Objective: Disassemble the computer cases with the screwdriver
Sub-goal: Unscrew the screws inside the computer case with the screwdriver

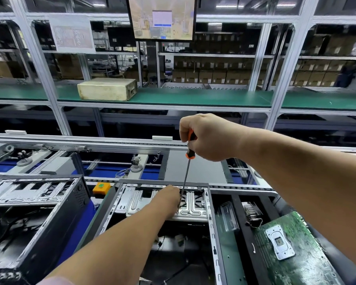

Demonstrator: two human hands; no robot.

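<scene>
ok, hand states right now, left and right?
Left hand: down at the screwdriver tip inside the open computer case; fingers hidden, cannot tell.
Right hand: closed around the screwdriver handle, shaft pointing down.

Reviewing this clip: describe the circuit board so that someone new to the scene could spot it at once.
Start at the open grey metal computer case under the hands, then look right and toward the camera. There lies a flat green printed circuit board, bearing a silvery rectangular socket frame; it is the only green, component-studded slab among grey and black metal.
</scene>
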